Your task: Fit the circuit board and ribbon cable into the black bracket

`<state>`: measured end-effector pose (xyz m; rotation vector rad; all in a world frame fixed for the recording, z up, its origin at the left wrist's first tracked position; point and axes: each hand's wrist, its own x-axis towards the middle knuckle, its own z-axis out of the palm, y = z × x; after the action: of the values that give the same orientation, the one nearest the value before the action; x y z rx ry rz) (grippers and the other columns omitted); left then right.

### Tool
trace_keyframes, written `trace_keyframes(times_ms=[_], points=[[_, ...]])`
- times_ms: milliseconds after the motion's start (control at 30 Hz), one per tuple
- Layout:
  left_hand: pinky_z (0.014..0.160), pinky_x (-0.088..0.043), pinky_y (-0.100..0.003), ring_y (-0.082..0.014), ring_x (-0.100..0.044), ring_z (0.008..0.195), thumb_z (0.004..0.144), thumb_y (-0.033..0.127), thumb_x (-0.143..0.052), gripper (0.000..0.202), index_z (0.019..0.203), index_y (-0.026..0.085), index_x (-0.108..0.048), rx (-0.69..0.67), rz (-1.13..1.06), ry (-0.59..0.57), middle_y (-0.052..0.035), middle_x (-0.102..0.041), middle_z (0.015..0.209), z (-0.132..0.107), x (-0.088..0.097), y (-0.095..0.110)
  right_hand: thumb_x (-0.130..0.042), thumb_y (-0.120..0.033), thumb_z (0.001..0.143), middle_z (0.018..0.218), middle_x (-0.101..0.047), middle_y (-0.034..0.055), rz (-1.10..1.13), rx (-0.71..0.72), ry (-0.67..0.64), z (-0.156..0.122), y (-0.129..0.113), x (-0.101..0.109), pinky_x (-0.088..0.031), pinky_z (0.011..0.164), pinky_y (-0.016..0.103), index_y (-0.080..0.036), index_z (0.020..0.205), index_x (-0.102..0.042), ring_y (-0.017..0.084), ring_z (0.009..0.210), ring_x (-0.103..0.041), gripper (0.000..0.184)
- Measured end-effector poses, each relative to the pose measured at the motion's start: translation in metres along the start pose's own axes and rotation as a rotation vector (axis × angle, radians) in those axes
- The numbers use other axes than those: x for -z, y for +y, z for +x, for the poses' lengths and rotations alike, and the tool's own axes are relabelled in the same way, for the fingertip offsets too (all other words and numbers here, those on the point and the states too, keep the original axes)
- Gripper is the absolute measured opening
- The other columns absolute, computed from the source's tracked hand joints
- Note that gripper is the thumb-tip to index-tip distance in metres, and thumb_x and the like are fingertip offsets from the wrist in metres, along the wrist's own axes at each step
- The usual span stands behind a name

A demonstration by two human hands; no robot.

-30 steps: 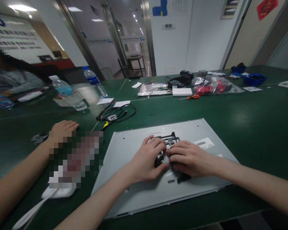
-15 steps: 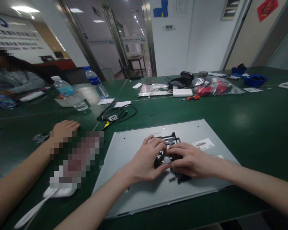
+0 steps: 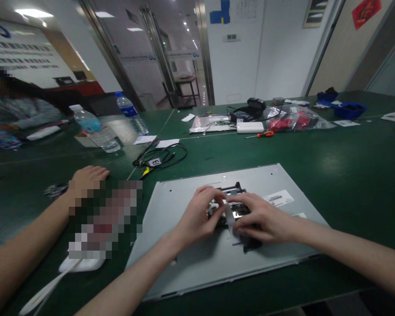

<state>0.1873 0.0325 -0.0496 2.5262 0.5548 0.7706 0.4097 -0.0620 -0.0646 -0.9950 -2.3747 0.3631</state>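
So there's a big pale metal panel lying flat on a green desk, and I'm using its middle as the clock centre. Just above the centre, around 12 to 1 o'clock, a black frame sits on it with some metal bits, and a short pale strip runs down between the two hands.

Left hand comes in from 8 o'clock, fingers curled, thumb and forefinger tips close together by the strip's upper end. Right hand comes in from 4 o'clock, fingers bent, forefinger by the top of the strip and thumb lower down beside it. The knuckles hide a lot, so I honestly can't tell whether either one's really pinching it. White label on the panel at about 2 o'clock.

Around it: someone else's hand on the desk between 9 and 10, two water bottles at 10, a coiled black cable near 11, an orange screwdriver at 1, and a blue tub towards 2.
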Motion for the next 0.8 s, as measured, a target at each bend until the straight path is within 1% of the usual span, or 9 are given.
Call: trace_keyframes(times_ms=[100, 200, 300, 400, 500, 633, 733, 800], points=[[0.085, -0.046, -0.037, -0.0192, -0.058, 0.087, 0.087, 0.017, -0.058, 0.007, 0.093, 0.02, -0.058, 0.075, -0.052, 0.057, -0.0019, -0.064, 0.086, 0.001, 0.002, 0.004, -0.063, -0.025, 0.093, 0.131, -0.059, 0.008, 0.069, -0.007, 0.006, 0.001, 0.0, 0.002, -0.035, 0.111, 0.048, -0.025, 0.109, -0.07, 0.025, 0.13, -0.046, 0.018], [0.083, -0.045, -0.035, -0.0179, -0.059, 0.083, 0.088, 0.018, -0.059, 0.004, 0.092, 0.02, -0.059, 0.116, -0.088, 0.07, -0.0011, -0.064, 0.084, 0.001, 0.002, 0.004, -0.062, -0.023, 0.093, 0.114, -0.068, 0.0044, 0.157, -0.021, 0.079, 0.002, 0.001, 0.003, -0.038, 0.107, 0.045, -0.024, 0.107, -0.069, 0.022, 0.122, -0.052, 0.016], [0.08, -0.045, -0.034, -0.0177, -0.059, 0.081, 0.087, 0.018, -0.06, 0.006, 0.092, 0.019, -0.059, 0.158, -0.09, 0.068, -0.0006, -0.064, 0.082, 0.002, 0.001, 0.003, -0.061, -0.017, 0.092, 0.1, -0.069, 0.0023, 0.217, -0.046, 0.2, 0.003, 0.002, 0.005, -0.042, 0.1, 0.042, -0.023, 0.099, -0.068, 0.02, 0.108, -0.059, 0.011], [0.078, -0.045, -0.033, -0.0176, -0.06, 0.08, 0.085, 0.017, -0.06, 0.008, 0.093, 0.019, -0.059, 0.19, -0.096, 0.056, -0.0004, -0.064, 0.082, 0.003, 0.001, 0.002, -0.061, -0.014, 0.091, 0.094, -0.069, 0.0011, 0.251, -0.095, 0.26, 0.005, -0.002, 0.008, -0.043, 0.094, 0.04, -0.022, 0.094, -0.065, 0.019, 0.098, -0.061, 0.01], [0.077, -0.045, -0.033, -0.0176, -0.059, 0.081, 0.086, 0.018, -0.059, 0.007, 0.092, 0.019, -0.058, 0.201, -0.113, 0.045, -0.0009, -0.064, 0.083, 0.002, 0.002, 0.002, -0.065, -0.017, 0.089, 0.094, -0.068, 0.0015, 0.237, -0.176, 0.247, 0.005, -0.005, 0.009, -0.043, 0.091, 0.04, -0.022, 0.096, -0.062, 0.02, 0.097, -0.06, 0.008], [0.077, -0.045, -0.033, -0.0174, -0.059, 0.082, 0.087, 0.021, -0.06, 0.005, 0.091, 0.019, -0.058, 0.205, -0.121, 0.044, -0.0015, -0.064, 0.084, 0.002, 0.001, 0.002, -0.067, -0.021, 0.09, 0.106, -0.066, 0.0044, 0.184, -0.226, 0.228, 0.004, -0.005, 0.004, -0.042, 0.094, 0.041, -0.022, 0.1, -0.06, 0.022, 0.104, -0.057, 0.013], [0.077, -0.045, -0.032, -0.0171, -0.059, 0.081, 0.087, 0.023, -0.062, 0.006, 0.09, 0.019, -0.058, 0.215, -0.116, 0.053, -0.0013, -0.064, 0.084, 0.002, 0.001, 0.002, -0.068, -0.022, 0.088, 0.109, -0.065, 0.0057, 0.193, -0.286, 0.22, 0.002, -0.002, -0.001, -0.044, 0.091, 0.041, -0.022, 0.104, -0.057, 0.022, 0.103, -0.057, 0.02], [0.077, -0.045, -0.032, -0.0168, -0.059, 0.081, 0.087, 0.023, -0.062, 0.006, 0.089, 0.019, -0.059, 0.213, -0.116, 0.06, -0.0011, -0.064, 0.084, 0.002, 0.002, 0.002, -0.072, -0.025, 0.085, 0.114, -0.063, 0.0066, 0.199, -0.305, 0.2, 0.001, 0.0, -0.004, -0.045, 0.093, 0.042, -0.022, 0.106, -0.057, 0.023, 0.107, -0.056, 0.026]])
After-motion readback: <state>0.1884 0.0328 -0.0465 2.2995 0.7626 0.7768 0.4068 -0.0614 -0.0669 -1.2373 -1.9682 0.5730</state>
